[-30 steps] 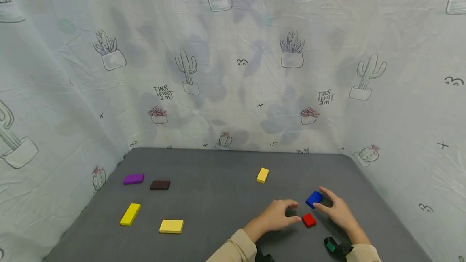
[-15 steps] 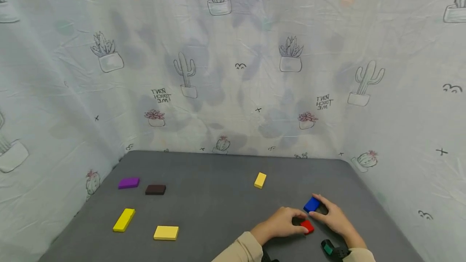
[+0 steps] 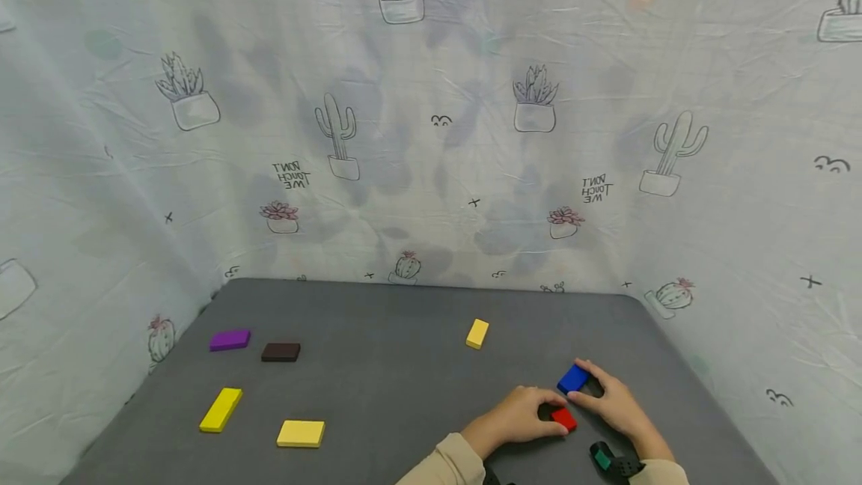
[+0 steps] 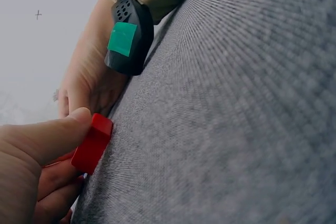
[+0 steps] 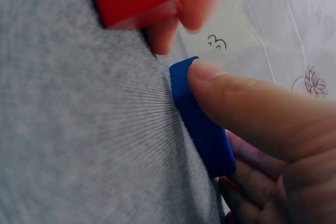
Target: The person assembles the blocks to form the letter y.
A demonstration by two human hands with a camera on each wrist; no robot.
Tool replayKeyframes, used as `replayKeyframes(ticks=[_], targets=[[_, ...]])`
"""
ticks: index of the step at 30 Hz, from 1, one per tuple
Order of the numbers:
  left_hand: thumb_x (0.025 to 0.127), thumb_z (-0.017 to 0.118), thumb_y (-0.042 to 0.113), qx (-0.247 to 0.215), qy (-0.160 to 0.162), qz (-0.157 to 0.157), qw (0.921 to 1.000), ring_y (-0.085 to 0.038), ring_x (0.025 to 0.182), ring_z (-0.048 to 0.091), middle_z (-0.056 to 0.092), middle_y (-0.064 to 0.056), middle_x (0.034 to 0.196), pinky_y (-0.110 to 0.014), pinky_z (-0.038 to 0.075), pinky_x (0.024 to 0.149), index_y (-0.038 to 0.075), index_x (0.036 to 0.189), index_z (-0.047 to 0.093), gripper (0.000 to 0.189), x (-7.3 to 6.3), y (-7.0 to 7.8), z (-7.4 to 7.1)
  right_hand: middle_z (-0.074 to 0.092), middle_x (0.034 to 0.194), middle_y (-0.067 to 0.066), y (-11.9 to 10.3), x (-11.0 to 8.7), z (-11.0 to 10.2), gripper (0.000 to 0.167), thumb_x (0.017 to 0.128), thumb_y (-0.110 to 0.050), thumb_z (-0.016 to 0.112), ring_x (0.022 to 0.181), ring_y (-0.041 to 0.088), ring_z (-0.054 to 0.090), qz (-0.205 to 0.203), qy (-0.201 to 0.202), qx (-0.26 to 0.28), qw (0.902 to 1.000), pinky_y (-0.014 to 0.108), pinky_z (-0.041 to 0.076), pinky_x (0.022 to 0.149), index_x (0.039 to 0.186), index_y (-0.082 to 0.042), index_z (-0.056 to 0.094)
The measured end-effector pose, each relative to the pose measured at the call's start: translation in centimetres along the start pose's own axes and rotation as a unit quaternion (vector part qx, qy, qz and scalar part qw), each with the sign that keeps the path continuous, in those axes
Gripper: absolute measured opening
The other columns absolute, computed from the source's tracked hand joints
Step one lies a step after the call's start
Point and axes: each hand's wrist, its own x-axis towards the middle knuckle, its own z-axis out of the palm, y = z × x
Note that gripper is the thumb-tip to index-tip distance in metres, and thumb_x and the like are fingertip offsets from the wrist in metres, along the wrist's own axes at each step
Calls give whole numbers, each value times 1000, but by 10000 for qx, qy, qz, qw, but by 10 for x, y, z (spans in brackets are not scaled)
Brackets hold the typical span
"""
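Observation:
My left hand pinches a small red block between thumb and fingers, low on the grey table. In the left wrist view the thumb presses one side of the red block, and fingers lie behind it. To the right, my right hand holds a blue block by its edges. The right wrist view has the thumb at one end of the blue block, with fingers curled along its far side. The blue block lies just beyond the red one.
On the grey table lie a purple block, a dark brown block and a long yellow block. A pale yellow block is near the front, a smaller yellow one farther back. A cactus-print cloth surrounds the table.
My left hand has moved right and closed its fingers on the red block. My right hand has settled on the blue block. The head view has shifted slightly.

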Motion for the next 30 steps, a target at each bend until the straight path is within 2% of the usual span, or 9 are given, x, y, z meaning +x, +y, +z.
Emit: replayKeyframes(ticks=[7,14,24,26,30], targets=[[88,65,41,246,-97,8,9996,-10,122,54,59,9,129,-31,44,103,26,128,61,43,-2,1,-1,27,149,32,2,-2,3,77,85,-45,67,133,54,27,63,103,-99,9999,69,32,98,145,-8,38],[86,67,42,320,-62,-67,9994,-22,123,54,59,10,129,-32,46,100,29,126,62,43,-1,2,1,33,145,33,0,-5,4,75,83,-46,68,128,55,35,88,240,-235,9994,65,39,93,143,-9,41],[85,70,38,92,203,106,9997,-4,117,56,64,14,120,-30,42,105,22,121,66,40,-1,-2,2,41,138,34,1,-2,5,76,82,-46,70,121,51,46,-4,602,-401,9974,61,42,91,140,-6,44],[84,70,38,48,275,72,9996,-1,113,57,66,15,116,-29,43,103,21,120,66,40,-1,-3,2,42,138,34,0,-2,5,77,81,-47,70,120,50,46,1,645,-423,9970,61,42,91,140,-6,44],[83,72,38,-117,380,-29,9992,7,100,58,67,15,111,-19,46,91,20,119,66,40,-1,-3,3,42,138,34,1,-2,5,78,80,-47,71,122,51,45,23,696,-403,9968,61,41,92,140,-5,44]])
